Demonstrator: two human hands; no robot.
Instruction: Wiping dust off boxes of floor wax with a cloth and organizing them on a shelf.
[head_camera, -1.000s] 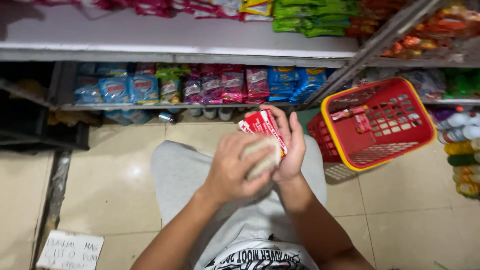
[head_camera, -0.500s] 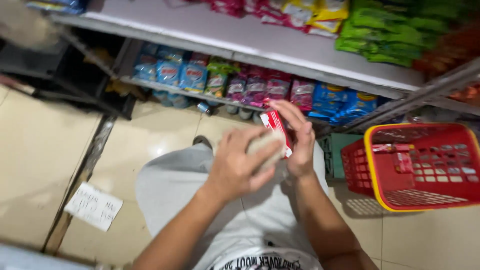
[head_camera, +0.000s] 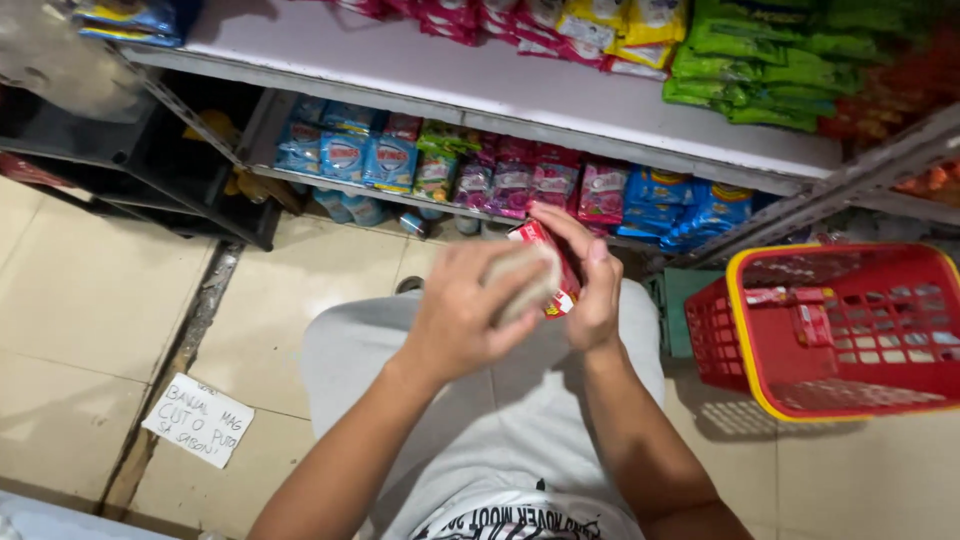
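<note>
**Hands Holding Red Packets Above the Lap**

Nearest the viewer, the person's grey shorts (head_camera: 500, 420) fill the lower centre of the view, with both forearms rising from the bottom edge.

The left hand (head_camera: 470, 315) is held over the lap with its fingers curled; the fingertips are motion-blurred, so whether its grip is pinching anything cannot be told. It sits just in front of, and appears to touch, a small stack of red packets (head_camera: 556, 268).

The right hand (head_camera: 590, 285) holds the red packets from the far side. Its grip is pressed together on the stack, thumb toward the person and fingers wrapped over the upper edge. The stack stands roughly upright between the two hands, above the shorts.

On the tiled floor (head_camera: 90, 290), to the left, lies a white handwritten paper note (head_camera: 198, 420). To the right, a red shopping basket (head_camera: 745, 345) with a yellow rim stands on the floor; red packets lie inside it.

Farther off, the lower shelf (head_camera: 300, 180) carries rows of blue, green, pink and red sachets (head_camera: 390, 160). The upper shelf (head_camera: 480, 85) carries yellow, green and red packs.
</note>
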